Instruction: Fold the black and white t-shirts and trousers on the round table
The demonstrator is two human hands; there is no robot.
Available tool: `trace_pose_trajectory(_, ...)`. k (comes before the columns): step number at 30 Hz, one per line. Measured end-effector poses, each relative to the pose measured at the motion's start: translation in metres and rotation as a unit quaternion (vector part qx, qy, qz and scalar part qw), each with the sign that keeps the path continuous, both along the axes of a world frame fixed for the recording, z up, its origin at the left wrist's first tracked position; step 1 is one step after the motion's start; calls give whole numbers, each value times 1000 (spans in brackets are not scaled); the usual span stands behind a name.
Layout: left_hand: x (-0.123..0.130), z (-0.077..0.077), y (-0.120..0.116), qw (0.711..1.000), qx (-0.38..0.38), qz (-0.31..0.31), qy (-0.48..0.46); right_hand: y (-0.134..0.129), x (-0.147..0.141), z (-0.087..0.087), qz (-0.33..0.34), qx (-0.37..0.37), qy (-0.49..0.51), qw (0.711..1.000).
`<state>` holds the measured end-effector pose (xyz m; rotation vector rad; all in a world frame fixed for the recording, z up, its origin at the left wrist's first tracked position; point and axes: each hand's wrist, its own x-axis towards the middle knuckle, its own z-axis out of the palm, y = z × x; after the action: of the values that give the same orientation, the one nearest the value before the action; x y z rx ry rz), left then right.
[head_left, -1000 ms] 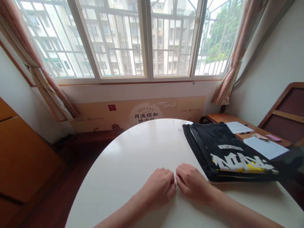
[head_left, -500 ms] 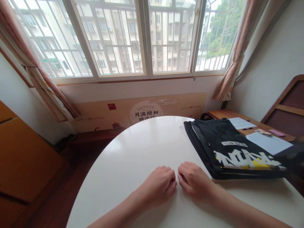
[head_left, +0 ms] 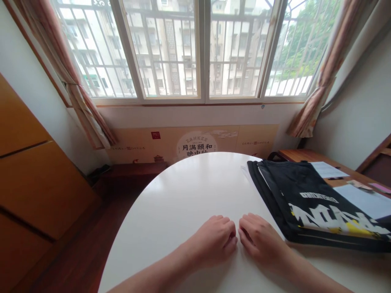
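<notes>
Black fabric (head_left: pixel 317 205) by the right hand (head_left: pixel 261 240), left hand (head_left: pixel 212 240) empty too

Both hands rest on the near edge of the white oval table (head_left: pixel 171 199), side by side, with their fingertips close together but not clearly touching. Each is curled into a loose, narrow cup with nothing inside it, and the fingers sit low on the tabletop. The wrists lie low behind them, and the forearms run back toward the table's near edge, a relaxed pose that puts no strain on the hands.

The black fabric lies folded flat on the table's right half, with a white and yellow print on top. Its nearest edge is just beside the right hand's fingers, with no contact that can be seen. The left hand is farther from it, and most of the table's left half is open surface.

Beyond the table's far right edge stands a wooden desk (head_left: pixel 305 155) with white paper (head_left: pixel 329 169) and a pale blue sheet (head_left: pixel 366 199) on it. Past the table's far edge, a printed board (head_left: pixel 195 145) runs below the barred window (head_left: pixel 165 49).
</notes>
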<state>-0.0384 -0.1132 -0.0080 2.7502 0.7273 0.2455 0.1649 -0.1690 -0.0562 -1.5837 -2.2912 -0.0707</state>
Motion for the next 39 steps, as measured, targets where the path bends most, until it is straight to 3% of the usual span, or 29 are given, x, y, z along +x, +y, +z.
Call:
trace_pose_trajectory(12,-8,10,3,999,-28,15,-22,2,12,-1,33,5,97,995)
trace_pose_trajectory(16,-19,7,8,999,-50,16,3,-1,21,-5,45,-39,65,996)
trace_pose_trajectory(24,-23,12,13,994,-96,1,48,-4,26,13,109,-137,25,984)
trace_pose_trajectory(39,-22,17,15,993,-93,-5,74,-3,26,13,119,-128,41,984)
